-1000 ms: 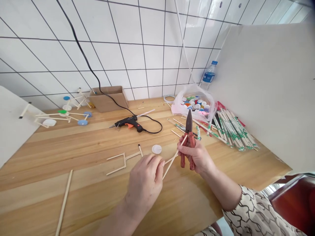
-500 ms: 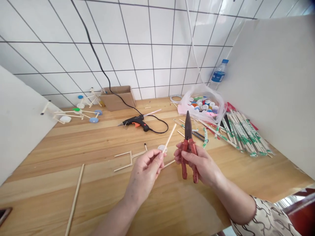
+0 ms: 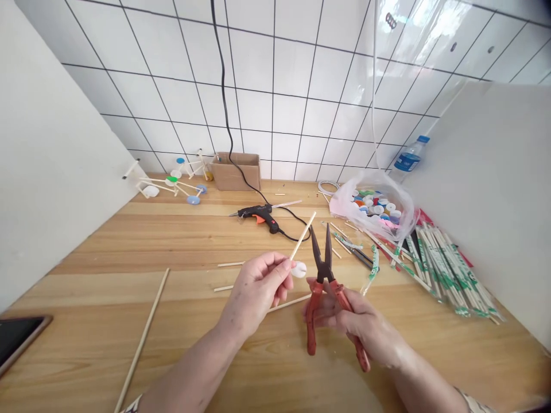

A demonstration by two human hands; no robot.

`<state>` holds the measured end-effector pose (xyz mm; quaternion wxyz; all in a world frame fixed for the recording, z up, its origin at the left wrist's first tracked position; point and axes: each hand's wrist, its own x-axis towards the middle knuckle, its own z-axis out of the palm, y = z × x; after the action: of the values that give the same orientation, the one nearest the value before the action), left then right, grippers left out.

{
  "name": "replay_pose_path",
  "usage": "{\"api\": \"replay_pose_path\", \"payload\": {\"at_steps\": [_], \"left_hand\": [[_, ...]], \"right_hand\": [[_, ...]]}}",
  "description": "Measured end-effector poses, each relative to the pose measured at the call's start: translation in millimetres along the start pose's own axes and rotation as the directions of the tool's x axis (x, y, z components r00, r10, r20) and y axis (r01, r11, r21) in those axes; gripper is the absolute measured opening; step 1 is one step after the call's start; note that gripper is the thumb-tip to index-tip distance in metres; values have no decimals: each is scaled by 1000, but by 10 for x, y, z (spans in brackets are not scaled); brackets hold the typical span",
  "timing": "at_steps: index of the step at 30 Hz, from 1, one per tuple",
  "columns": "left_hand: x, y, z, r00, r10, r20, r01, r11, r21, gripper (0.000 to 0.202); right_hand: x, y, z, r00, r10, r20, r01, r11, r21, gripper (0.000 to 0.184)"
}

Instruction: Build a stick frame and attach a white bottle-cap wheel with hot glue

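A: Where is the thin, pale wooden stick (image 3: 303, 236) being worked on?

B: In the left hand (image 3: 260, 292), pinched between thumb and fingers, its upper end slanting up beside the red-handled, dark-jawed metal pliers (image 3: 323, 271). I can't tell whether it touches the nearer tip.

A: And the right hand (image 3: 359, 318)?

B: It grasps the pliers loosely by their spread handles, so the jaws stand parted, with nothing between them.

A: Which step is that, then?

B: I'd judge it readying for a cut or a grip: stick presented, nothing clamped yet.

A: What does the next move call for?

B: Probably picking the spot on the stick, bringing it between the jaws and squeezing, the left fingers kept clear.

A: And round about?

B: Just beyond the left hand, a small, round white cap (image 3: 300, 270). Farther off on the light-brown wooden table (image 3: 185, 246), a black glue gun (image 3: 258, 213) with an orange trigger; to the right, sticks in green-printed wrappers (image 3: 451, 267); at the back, a brown cardboard box (image 3: 238, 172).
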<state>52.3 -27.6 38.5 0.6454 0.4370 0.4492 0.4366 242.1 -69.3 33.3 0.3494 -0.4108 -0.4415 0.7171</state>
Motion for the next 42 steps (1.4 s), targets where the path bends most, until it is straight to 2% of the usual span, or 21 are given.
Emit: {"api": "replay_pose_path", "payload": {"at_steps": [4,8,14,18,25,31,36,42], "left_hand": [[-12,3,-6,1000,1,4,-1,1000,12,24],[-31,46,-23,1000,21,-6,-21,998,53,24],[-89,190,0,999,30,-23,-26,988,150,23],[-140,280,27,999,26,-28,-19,976,217,23],[-224,312,51,992,11,128,-57,931,361,22],[-238,315,39,987,-17,158,-54,897,438,22],[-256,325,46,985,-26,169,-59,875,480,22],[-277,311,73,973,-97,211,-15,881,473,21]], "right_hand": [[-33,-24,6,999,18,36,-16,998,-53,56],[-53,-54,24,999,44,32,-38,986,-161,47],[-80,-90,80,997,66,32,-58,975,-215,42],[-127,-116,95,996,87,23,-75,943,-325,30],[-153,-155,136,999,49,0,-43,882,-470,23],[-163,-219,163,997,73,-11,-68,855,-515,26],[-205,-231,154,996,81,-40,-89,805,-587,18],[-212,-235,153,999,27,39,1,815,-580,41]]}}
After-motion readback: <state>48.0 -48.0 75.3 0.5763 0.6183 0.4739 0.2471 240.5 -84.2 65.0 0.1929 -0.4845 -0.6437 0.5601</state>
